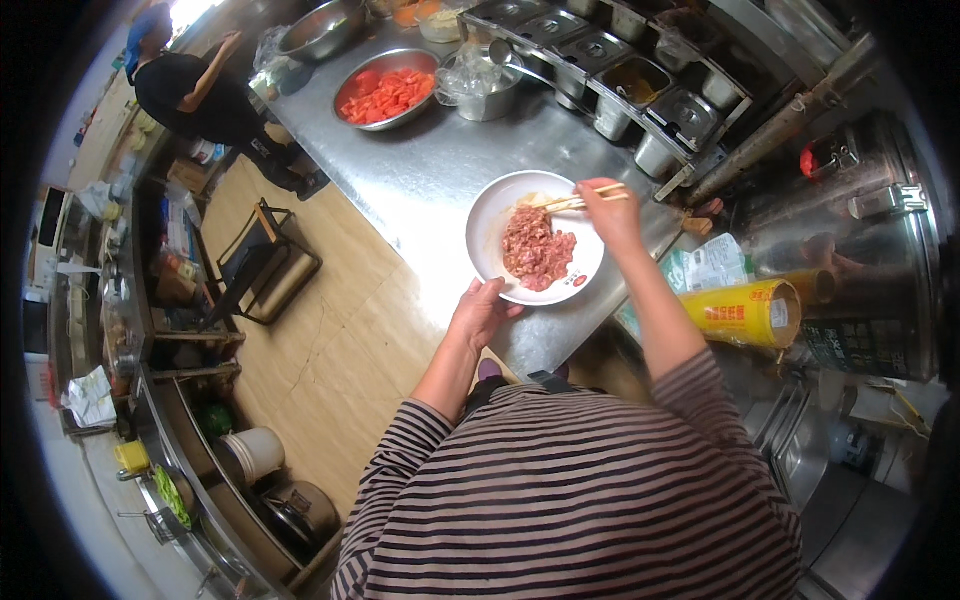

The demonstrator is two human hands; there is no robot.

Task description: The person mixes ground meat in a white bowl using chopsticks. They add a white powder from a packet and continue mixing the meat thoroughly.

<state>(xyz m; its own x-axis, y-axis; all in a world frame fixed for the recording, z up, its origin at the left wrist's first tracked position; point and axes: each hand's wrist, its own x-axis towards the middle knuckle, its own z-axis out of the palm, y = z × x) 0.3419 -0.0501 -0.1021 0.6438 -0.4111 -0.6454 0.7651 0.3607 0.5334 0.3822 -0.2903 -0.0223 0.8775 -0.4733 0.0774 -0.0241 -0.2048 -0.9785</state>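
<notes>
A white bowl (487, 225) with ground meat (536, 247) in it is at the near end of the stainless steel table (420, 180). My left hand (484, 311) grips the bowl's lower left rim, its thumb over the edge. At the bowl's upper right, my right hand (611, 214) holds a pair of wooden chopsticks (562, 202), their tips against the top of the meat. The meat lies in a clump across the middle of the bowl.
Farther up stand a steel bowl of cut tomatoes (386, 94), a steel pot (487, 101) with plastic wrap and a ladle, and a rack of lidded steel containers (592, 52). A yellow roll (739, 311) lies at right. Another person (184, 97) stands at upper left, beyond a folding chair (259, 259).
</notes>
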